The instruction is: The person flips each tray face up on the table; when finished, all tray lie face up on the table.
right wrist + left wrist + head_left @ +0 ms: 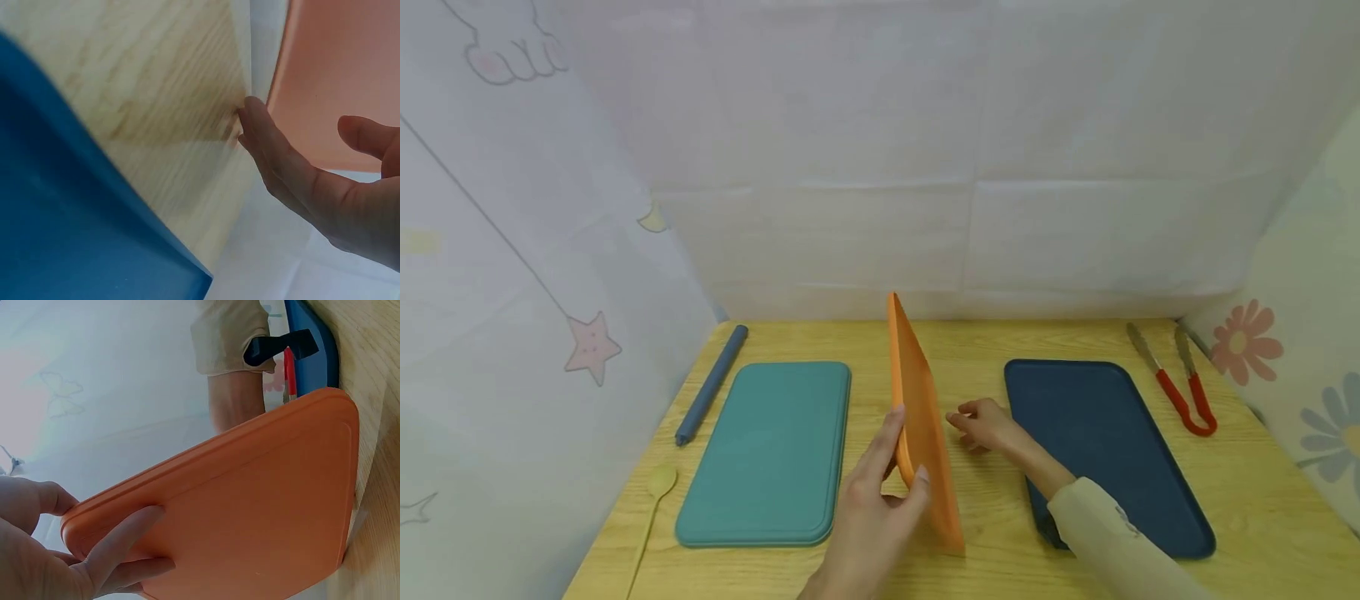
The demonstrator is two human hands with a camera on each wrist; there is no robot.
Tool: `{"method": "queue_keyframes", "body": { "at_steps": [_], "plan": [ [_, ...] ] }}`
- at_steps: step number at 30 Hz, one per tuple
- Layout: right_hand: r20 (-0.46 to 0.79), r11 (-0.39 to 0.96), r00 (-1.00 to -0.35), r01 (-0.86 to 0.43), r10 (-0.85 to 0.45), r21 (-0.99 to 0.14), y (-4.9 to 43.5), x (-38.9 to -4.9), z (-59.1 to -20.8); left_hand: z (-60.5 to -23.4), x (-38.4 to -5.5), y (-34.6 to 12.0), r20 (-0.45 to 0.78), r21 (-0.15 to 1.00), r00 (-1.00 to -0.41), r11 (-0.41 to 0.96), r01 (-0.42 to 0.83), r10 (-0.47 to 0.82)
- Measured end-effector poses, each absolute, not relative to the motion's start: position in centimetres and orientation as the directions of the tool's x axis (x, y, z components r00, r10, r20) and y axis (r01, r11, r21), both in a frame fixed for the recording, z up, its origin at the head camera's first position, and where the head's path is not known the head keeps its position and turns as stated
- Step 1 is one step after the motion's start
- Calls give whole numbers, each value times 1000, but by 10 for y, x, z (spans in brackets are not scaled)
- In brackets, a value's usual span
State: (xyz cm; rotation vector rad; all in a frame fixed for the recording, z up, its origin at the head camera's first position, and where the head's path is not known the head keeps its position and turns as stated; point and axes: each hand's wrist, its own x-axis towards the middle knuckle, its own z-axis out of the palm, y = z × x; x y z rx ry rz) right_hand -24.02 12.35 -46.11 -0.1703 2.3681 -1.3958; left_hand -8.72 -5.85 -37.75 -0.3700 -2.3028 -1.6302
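Note:
An orange tray (pixel 917 417) stands on edge, tilted, in the middle of the table. My left hand (pixel 872 508) grips its near side, thumb on one face and fingers on the other; the left wrist view shows fingers (pixel 128 534) lying along the tray's flat face. To the right of the orange tray is my right hand (pixel 988 427), its fingers loosely bent and holding nothing. In the right wrist view the thumb stands apart from the fingers (pixel 275 147), with the orange tray behind. The right forearm crosses over a navy blue tray (pixel 1090 425).
A teal tray (pixel 775 450) lies left of the orange one. Beyond it are a blue rod-shaped roll (pixel 712 385) and a yellowish spoon (pixel 658 492). Red-handled tongs (pixel 1180 392) lie at the back right. White cloth (pixel 880 167) hangs behind the wooden table (pixel 1000 517).

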Motion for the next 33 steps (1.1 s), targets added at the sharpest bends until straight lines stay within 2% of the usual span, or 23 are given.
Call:
{"method": "queue_keyframes", "body": {
  "at_steps": [7, 12, 20, 25, 33],
  "plan": [
    [-285, 452, -910, 127, -302, -883, 128, -237, -464, -374, -92, -66, 179, 973, -984, 147, 179, 15],
    [-277, 428, -907, 124, -316, -895, 133, -238, -467, -374, -93, -71, 146, 986, -989, 74, 147, 29],
    [-290, 446, -923, 154, -255, -882, 137, -239, -475, -377, -98, -79, 82, 996, -996, 28, 83, 42],
    [-288, 468, -934, 162, -212, -869, 139, -240, -476, -381, -113, -90, 64, 998, -996, 5, 65, 55],
    [-303, 481, -934, 182, -188, -858, 143, -242, -473, -390, -138, -113, -35, 999, -995, 19, -33, 93]
  ]
}}
